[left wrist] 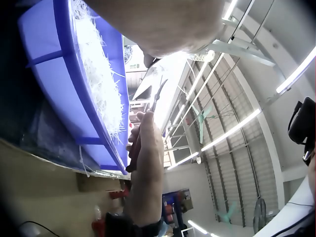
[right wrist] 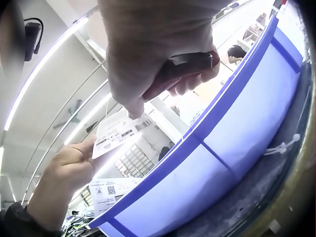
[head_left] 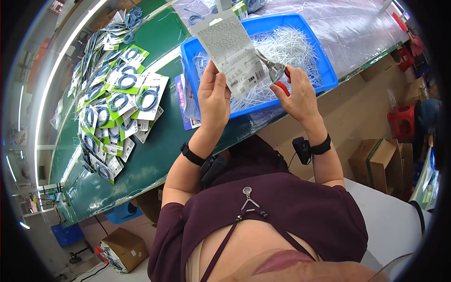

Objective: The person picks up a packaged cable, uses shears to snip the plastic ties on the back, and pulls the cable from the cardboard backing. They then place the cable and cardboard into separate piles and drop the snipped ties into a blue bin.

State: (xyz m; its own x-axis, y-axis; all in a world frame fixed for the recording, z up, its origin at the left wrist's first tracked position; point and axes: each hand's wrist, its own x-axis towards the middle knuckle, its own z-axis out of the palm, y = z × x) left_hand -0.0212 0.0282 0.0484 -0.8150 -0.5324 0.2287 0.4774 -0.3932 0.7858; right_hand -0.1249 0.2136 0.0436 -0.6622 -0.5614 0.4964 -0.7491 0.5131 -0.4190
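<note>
My left hand (head_left: pixel 214 98) holds a printed cardboard package card (head_left: pixel 228 49) upright by its lower left edge, its text and barcode side facing me. Red-handled cutting pliers (head_left: pixel 276 73) are gripped in my right hand (head_left: pixel 300 94), their metal jaws at the card's right edge. Both hands are over a blue plastic tray (head_left: pixel 330 81) heaped with thin white plastic strips (head_left: pixel 291 44). In the right wrist view the card (right wrist: pixel 118 133) stands beyond the right hand's fingers, with the left hand (right wrist: pixel 69 165) at its edge. The left wrist view shows the pliers (left wrist: pixel 157 96) from the side.
Left of the tray, a pile of carded blue cables (head_left: pixel 124 101) spreads over the green table (head_left: pixel 145 162). Clear plastic sheeting (head_left: pixel 350 28) covers the table at the right. A cardboard box (head_left: pixel 373 162) and a red stool (head_left: pixel 401 120) stand on the floor at right.
</note>
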